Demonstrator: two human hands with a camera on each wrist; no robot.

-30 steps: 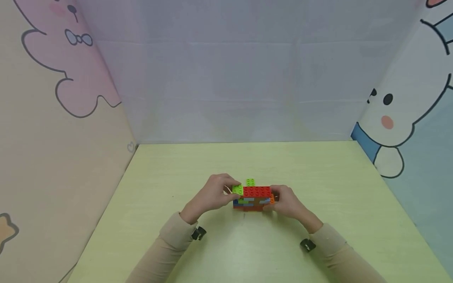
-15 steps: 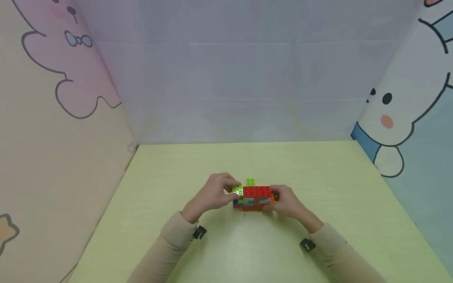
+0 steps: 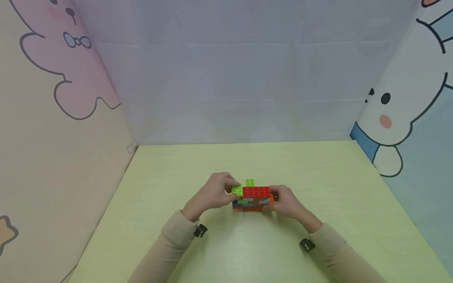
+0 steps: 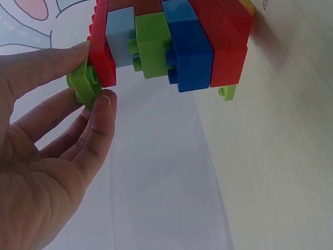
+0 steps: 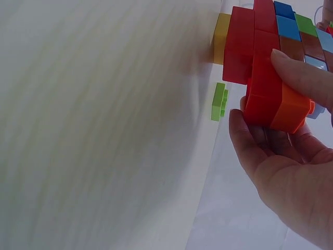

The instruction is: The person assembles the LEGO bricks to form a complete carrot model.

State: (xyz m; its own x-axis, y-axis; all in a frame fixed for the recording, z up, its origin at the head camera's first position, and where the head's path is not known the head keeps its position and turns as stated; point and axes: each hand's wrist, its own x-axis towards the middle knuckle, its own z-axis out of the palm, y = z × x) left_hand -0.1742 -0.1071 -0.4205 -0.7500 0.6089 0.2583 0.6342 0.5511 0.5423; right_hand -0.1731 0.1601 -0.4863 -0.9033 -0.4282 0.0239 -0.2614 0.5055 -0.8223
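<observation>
A block wall (image 3: 253, 203) built from toy bricks in red, blue, green, brown and light blue stands mid-table, topped with a red row (image 3: 256, 192). Between thumb and fingers, my left hand (image 3: 215, 192) pinches a light green brick (image 4: 83, 80) at the wall's upper left end. In the left wrist view this brick overhangs the end of the red row, its hollow underside partly showing. My right hand (image 3: 287, 201) grips the wall's right end, thumb in front and fingers behind, around a red brick (image 5: 264, 108) and an orange brick (image 5: 289, 110).
Behind the wall a loose light green brick (image 3: 250, 182) lies on the pale yellow-green table (image 3: 226, 251). A yellow brick (image 5: 221, 37) shows at the wall's base. A plain pale backdrop (image 3: 240, 78) rises at the table's far edge, with cartoon-printed side panels.
Both hands keep their hold on the bricks, in nearly the same places. The head view has shifted very slightly.
</observation>
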